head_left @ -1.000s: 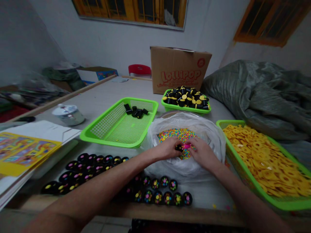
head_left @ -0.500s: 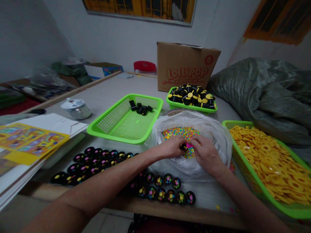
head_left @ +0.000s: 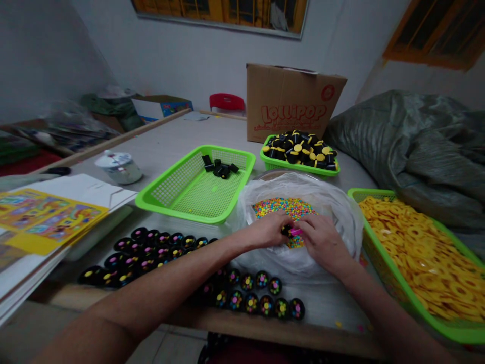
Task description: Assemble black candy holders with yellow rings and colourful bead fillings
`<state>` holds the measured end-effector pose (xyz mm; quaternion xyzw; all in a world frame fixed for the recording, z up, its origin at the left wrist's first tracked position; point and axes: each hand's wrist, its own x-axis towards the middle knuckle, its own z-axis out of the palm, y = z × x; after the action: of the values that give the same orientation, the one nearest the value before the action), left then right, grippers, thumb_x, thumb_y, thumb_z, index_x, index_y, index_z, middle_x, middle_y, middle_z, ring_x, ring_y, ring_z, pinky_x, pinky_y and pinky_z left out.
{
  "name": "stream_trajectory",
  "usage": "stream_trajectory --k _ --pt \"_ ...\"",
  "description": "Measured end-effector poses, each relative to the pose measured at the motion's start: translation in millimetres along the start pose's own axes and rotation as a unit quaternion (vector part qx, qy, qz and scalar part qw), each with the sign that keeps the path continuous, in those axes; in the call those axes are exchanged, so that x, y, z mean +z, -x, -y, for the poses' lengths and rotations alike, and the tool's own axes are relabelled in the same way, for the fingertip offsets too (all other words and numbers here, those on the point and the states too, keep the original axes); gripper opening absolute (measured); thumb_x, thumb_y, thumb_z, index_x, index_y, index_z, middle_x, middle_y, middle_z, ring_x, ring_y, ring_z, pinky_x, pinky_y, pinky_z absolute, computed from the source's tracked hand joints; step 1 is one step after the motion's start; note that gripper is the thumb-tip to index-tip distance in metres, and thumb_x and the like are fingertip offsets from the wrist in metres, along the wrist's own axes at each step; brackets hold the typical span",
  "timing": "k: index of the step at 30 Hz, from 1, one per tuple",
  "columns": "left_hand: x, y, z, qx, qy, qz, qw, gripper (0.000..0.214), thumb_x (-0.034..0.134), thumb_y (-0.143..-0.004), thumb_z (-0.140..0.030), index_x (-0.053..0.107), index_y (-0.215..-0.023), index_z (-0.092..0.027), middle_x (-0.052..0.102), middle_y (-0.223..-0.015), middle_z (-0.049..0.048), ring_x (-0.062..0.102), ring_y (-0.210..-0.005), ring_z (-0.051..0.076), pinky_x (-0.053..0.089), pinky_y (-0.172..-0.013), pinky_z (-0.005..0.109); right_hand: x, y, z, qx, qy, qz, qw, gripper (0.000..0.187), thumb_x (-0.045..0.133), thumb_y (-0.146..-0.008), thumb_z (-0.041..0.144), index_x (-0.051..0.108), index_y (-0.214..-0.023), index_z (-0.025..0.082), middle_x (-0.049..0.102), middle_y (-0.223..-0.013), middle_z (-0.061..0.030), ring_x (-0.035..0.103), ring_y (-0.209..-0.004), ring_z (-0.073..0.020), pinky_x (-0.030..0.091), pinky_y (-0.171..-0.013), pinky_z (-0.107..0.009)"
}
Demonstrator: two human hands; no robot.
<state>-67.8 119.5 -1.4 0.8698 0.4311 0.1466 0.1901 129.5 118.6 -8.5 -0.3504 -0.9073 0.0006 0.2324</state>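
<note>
Both hands meet over a plastic-lined bowl [head_left: 343,202] of small multicoloured candy beads [head_left: 282,205]. My left hand [head_left: 275,228] is closed around a small black cup [head_left: 286,230], mostly hidden by the fingers. My right hand [head_left: 320,237] pinches a small pink piece [head_left: 295,231] right beside the cup; its exact kind is too small to tell. On the table's near side, rows of black cups [head_left: 251,303] stand upright with coloured beads and a pink or yellow piece in each. My left forearm covers part of these rows.
A green basket [head_left: 151,202] holds a few black cups. Behind the bowl, another green basket [head_left: 273,164] is heaped with yellow-and-black cups. Yellow rings fill a basket [head_left: 401,293] at right. A lollipop carton [head_left: 295,96], a lidded pot [head_left: 119,169] and printed cards [head_left: 45,217] lie around.
The pink piece in my right fingers shows more fully and lies more sideways beside the cup. Both hands stay over the bowl, and the view has shifted slightly.
</note>
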Motion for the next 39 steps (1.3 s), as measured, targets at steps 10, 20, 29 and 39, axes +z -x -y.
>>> stream_trajectory --k 10,20,29,39 --pt "0.0 3.0 2.2 0.052 0.040 -0.057 0.996 0.030 0.061 -0.073 -0.011 0.059 -0.103 -0.016 0.060 -0.100 0.0049 0.055 -0.095 0.019 0.044 -0.084 0.030 12.1 3.9 -16.0 0.198 -0.247 -0.051 0.947 0.019 0.052 -0.083 0.027 0.061 -0.098 0.021 0.068 -0.097 -0.0046 0.062 -0.091 -0.0193 0.048 -0.086 -0.037" --pt "-9.0 41.2 -96.1 0.089 0.129 0.015 0.988 0.025 0.056 -0.080 -0.022 0.058 -0.104 -0.018 0.062 -0.098 0.0043 0.058 -0.090 0.018 0.047 -0.082 0.032 15.4 2.7 -22.3 0.228 -0.235 -0.041 0.944 0.019 0.059 -0.080 0.024 0.064 -0.097 0.018 0.068 -0.087 -0.0035 0.063 -0.079 -0.0173 0.049 -0.075 -0.032" --pt "53.1 49.7 -108.1 0.092 -0.069 0.102 0.988 0.018 0.055 -0.079 -0.021 0.058 -0.094 -0.012 0.061 -0.090 0.0095 0.057 -0.082 0.023 0.048 -0.072 0.033 16.8 5.6 -20.7 0.222 -0.198 -0.023 0.955 0.020 0.060 -0.079 0.020 0.063 -0.099 0.021 0.068 -0.087 -0.0013 0.062 -0.079 -0.0156 0.049 -0.074 -0.029" --pt "-35.1 64.2 -63.4 0.010 0.046 -0.063 0.997 0.028 0.045 -0.091 -0.033 0.066 -0.093 -0.015 0.068 -0.079 0.0038 0.060 -0.070 0.012 0.046 -0.064 0.022 18.7 7.3 -13.8 0.247 -0.219 0.048 0.943 0.024 0.054 -0.083 0.033 0.063 -0.103 0.024 0.070 -0.095 -0.0025 0.065 -0.086 -0.0202 0.050 -0.078 -0.035"
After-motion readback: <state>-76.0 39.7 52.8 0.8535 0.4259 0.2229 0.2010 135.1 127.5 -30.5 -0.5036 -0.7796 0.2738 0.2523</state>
